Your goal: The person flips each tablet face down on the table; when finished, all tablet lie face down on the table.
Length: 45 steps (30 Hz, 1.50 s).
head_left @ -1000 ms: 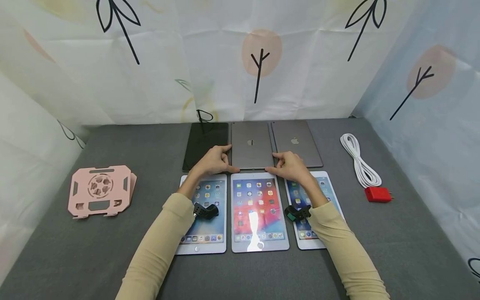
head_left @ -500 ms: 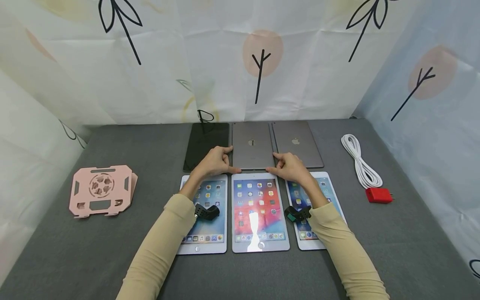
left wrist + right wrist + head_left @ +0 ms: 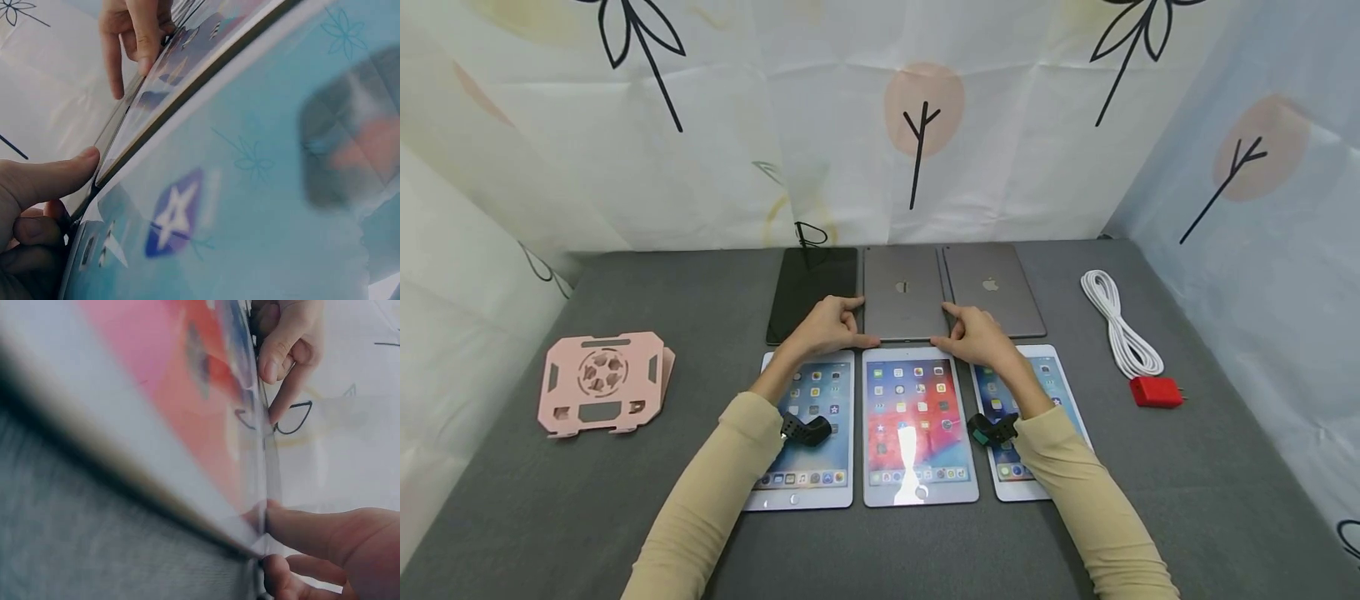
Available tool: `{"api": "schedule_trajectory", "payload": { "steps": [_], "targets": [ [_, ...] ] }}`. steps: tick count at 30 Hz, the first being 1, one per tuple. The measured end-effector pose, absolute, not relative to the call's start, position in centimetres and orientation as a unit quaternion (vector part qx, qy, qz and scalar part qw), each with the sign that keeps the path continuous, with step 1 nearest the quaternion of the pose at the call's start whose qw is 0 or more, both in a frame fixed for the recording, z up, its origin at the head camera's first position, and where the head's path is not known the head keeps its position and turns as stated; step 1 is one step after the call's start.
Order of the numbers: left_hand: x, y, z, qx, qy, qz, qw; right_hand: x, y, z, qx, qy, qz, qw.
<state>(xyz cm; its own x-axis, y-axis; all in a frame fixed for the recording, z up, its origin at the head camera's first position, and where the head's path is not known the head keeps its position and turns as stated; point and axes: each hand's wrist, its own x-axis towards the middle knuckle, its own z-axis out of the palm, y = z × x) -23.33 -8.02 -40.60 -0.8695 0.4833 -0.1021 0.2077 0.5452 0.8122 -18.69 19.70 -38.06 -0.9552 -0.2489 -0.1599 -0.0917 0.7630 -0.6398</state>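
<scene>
In the head view, a grey tablet point(image 3: 901, 283) lies back side up in the middle of the far row. My left hand point(image 3: 829, 325) holds its near left corner, index finger on the side edge and thumb on the near edge. At the near right corner, my right hand point(image 3: 973, 333) holds it the same way. A black-screened tablet point(image 3: 808, 283) lies to its left and another grey tablet point(image 3: 992, 283) to its right. Nearer are three white tablets with lit screens: a left one point(image 3: 820, 417), a middle one point(image 3: 917, 417) and a right one point(image 3: 1052, 375). My forearms partly cover the outer two.
A pink folding stand point(image 3: 602, 379) sits on the left of the grey table point(image 3: 895, 550). On the right lie a coiled white cable point(image 3: 1116, 321) and a red plug adapter point(image 3: 1156, 392). A patterned white cloth point(image 3: 820, 108) rises behind the table.
Both hands stay at the middle grey tablet's near corners. My left wrist has shifted slightly left. The tablets have not visibly moved.
</scene>
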Motion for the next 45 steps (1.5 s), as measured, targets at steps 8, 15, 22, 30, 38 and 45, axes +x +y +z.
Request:
{"api": "schedule_trajectory", "payload": {
  "steps": [8,15,22,30,38,45],
  "targets": [
    [-22.4,-9.8,-39.4,0.21,0.879,0.402,0.147,-18.3,17.6,-36.6,-0.099,0.93,-0.336,0.113],
    [-21.7,-13.0,-38.0,0.208,0.891,0.379,0.135,-18.5,15.1,-35.6,-0.118,0.911,-0.375,0.125],
    [-21.5,-16.3,-37.3,0.178,0.913,0.35,0.111,-19.0,12.4,-35.5,-0.139,0.897,-0.401,0.122],
    [-21.3,-19.0,-37.7,0.128,0.939,0.303,0.097,-19.6,9.8,-36.6,-0.14,0.893,-0.406,0.134],
    [-21.2,-19.6,-38.2,0.117,0.947,0.28,0.107,-20.2,8.2,-38.0,-0.134,0.912,-0.365,0.133],
    [-21.4,-19.4,-38.8,0.127,0.946,0.279,0.101,-20.2,7.6,-38.3,-0.121,0.934,-0.319,0.108]
  ]
}}
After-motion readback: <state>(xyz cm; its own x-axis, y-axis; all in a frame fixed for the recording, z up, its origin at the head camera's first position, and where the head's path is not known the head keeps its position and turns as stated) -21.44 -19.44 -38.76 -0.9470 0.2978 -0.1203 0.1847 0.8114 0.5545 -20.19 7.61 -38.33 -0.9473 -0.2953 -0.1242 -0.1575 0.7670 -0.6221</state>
